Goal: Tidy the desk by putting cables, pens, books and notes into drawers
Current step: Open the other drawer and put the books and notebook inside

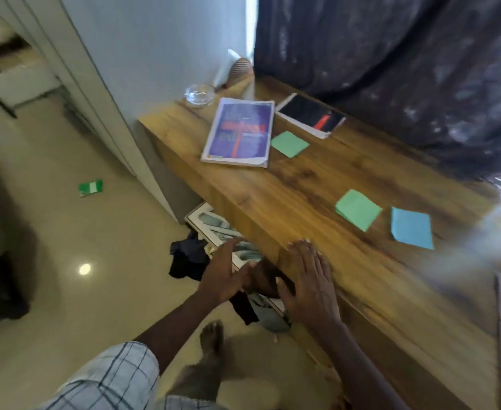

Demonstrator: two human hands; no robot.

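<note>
Fingers (308,255) of my right hand (311,287) lie flat and slightly spread on the near edge of the wooden desk (347,279), holding nothing. My left hand (224,272) hangs open below that edge, fingers loose and apart, over an open drawer (213,229) with papers and dark cloth in it; I cannot tell whether it touches anything there. Further along the desktop I see a blue note pad (412,227) just beside a green note pad (358,209), well apart from my hands. Beyond them lies another green note (289,144), between a purple book (239,133) and a black book (311,115). A glass ashtray (199,94) sits at the far corner.
</note>
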